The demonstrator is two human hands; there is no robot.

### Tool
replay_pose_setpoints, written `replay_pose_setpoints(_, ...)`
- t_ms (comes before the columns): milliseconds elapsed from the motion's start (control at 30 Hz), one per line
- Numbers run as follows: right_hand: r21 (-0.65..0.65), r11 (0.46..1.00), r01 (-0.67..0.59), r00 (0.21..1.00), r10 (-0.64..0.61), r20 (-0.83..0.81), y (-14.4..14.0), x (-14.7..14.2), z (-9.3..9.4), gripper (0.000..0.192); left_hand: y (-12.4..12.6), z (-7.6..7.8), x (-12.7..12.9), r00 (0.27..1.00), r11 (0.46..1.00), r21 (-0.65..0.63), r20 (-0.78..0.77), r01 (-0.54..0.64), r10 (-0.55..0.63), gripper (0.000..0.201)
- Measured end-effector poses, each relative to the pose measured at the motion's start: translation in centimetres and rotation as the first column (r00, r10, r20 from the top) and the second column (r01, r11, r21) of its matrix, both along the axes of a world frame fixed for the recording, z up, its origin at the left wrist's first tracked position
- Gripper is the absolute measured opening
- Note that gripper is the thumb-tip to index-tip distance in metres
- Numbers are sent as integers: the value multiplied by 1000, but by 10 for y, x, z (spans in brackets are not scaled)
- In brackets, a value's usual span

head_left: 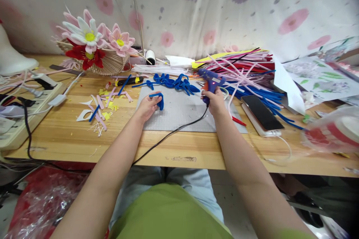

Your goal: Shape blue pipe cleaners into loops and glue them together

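Note:
Between the fingers of my left hand (148, 109) is a bent blue pipe cleaner piece (160, 101), held above the left part of a grey cutting mat (179, 114). My right hand (215, 101) is wrapped round the handle of a blue glue gun (211, 78), whose body shows a small red light. Its black cord (174, 131) runs down from the grip across the mat to the table's front edge. Behind both hands, a row of shaped blue pipe cleaner pieces (175, 82) lies along the mat's far edge.
Pink and yellow scraps (103, 108) litter the left side. A basket of fluffy flowers (112, 63) and a power strip (30, 115) stand further left. Pipe cleaner bundles (241, 67), a phone (262, 112), a red-handled tool (239, 121) and a plastic-wrapped cup (333, 130) are at right.

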State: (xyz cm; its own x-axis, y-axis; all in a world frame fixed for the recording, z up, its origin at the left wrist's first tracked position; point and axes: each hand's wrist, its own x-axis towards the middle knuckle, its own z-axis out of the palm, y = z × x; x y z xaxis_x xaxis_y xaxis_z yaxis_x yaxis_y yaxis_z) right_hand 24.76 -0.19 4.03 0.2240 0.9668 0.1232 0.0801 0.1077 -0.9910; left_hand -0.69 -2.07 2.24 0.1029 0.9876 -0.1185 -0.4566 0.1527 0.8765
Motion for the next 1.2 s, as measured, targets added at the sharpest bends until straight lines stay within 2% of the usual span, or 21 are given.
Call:
replay_pose_setpoints(67, 9, 979, -204, 975, 204, -89, -6, -7, 1, 38, 0, 0, -3, 1000, 999, 31, -14, 8, -7, 45)
replay_pose_setpoints(133, -6, 927, -375, 920, 371, -128, -12, -12, 3, 40, -1, 0, -5, 999, 997, 63, -42, 35, -32, 45)
replay_pose_setpoints(200, -53, 875, -481, 872, 471, -130, -16, -17, 2, 40, -1, 0, -8, 995, 993, 98, -81, 67, -59, 46)
replay_pose_setpoints(267, -96, 845, -527, 849, 518, -103, -17, -22, 0, 40, -1, 1, -10, 990, 988, 126, -116, 93, -78, 47)
replay_pose_setpoints(500, -127, 846, -517, 846, 528, 76, -16, -31, -7, 38, 1, 0, -11, 985, 984, 138, -143, 116, -96, 47)
replay_pose_setpoints(833, -144, 850, -506, 851, 519, 77, -15, -32, -6, 38, 1, -1, -13, 979, 977, 146, -159, 153, -130, 48)
replay_pose_setpoints(1200, -150, 833, -532, 834, 546, 78, -14, -33, -8, 38, 1, -4, -13, 982, 978, 164, -163, 126, -99, 48)
